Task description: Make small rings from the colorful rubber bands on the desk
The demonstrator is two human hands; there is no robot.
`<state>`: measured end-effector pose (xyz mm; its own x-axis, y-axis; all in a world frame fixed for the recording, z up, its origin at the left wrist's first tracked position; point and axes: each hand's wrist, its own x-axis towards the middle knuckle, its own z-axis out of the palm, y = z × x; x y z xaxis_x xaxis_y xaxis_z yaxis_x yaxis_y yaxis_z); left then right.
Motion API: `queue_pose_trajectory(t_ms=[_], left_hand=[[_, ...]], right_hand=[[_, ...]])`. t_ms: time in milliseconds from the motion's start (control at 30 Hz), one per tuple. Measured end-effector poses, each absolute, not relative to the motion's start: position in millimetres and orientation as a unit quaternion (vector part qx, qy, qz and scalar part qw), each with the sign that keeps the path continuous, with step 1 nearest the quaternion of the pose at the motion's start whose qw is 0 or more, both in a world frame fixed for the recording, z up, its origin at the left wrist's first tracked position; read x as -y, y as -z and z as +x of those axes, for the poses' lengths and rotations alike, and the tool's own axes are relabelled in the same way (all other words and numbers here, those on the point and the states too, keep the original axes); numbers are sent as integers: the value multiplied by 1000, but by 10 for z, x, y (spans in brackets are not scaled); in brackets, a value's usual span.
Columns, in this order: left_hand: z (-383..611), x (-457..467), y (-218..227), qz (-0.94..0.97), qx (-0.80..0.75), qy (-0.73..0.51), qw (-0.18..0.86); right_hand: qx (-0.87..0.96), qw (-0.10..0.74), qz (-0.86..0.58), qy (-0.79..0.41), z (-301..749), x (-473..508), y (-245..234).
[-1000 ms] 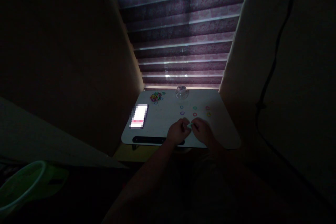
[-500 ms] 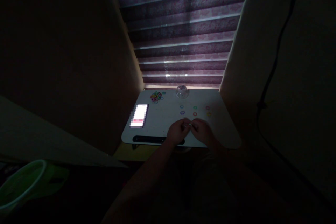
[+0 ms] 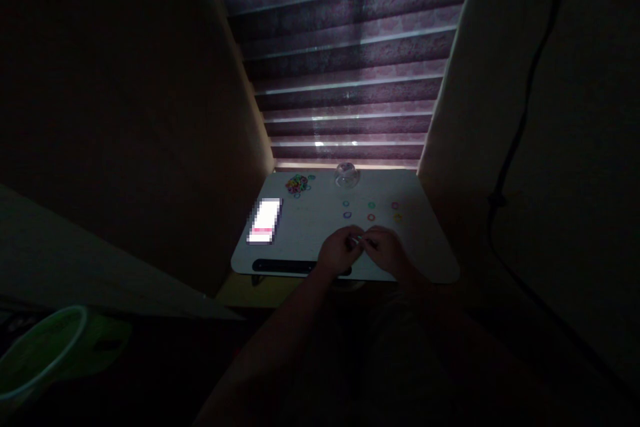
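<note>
My left hand (image 3: 341,250) and my right hand (image 3: 385,248) meet over the front of the white tabletop (image 3: 300,230). Both are closed, fingertips pinched together around something small and pale, too dark to make out. Just beyond them lie several small coloured rings, set out in two rows; among them are a purple ring (image 3: 347,215), a red ring (image 3: 371,217) and a yellow ring (image 3: 398,217). A heap of similar coloured rings (image 3: 297,184) sits at the back left. At the back edge stands a clear, rounded container (image 3: 347,175).
A phone with a bright, blurred-out screen (image 3: 265,221) lies on the left of the tabletop. A dark strip (image 3: 283,265) runs along its front edge, partly behind my left arm. Purple blinds (image 3: 345,87) hang behind. A green bin (image 3: 65,353) stands low on the left; a cable (image 3: 526,113) hangs on the right wall.
My fingers have shifted slightly around the small thing between them, and my right hand has turned a little. The rings, container and phone stay where they were.
</note>
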<state>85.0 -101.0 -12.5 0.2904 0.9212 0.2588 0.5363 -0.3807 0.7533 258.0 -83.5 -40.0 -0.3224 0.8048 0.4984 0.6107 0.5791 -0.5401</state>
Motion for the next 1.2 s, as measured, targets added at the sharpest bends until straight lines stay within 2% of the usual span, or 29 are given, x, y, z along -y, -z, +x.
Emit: queue_pose_trajectory(t_ms=[1200], left_hand=[[802,925,244,748,-488,-350,282]], right_hand=[[832,371,-390,-135,2586,939,332]])
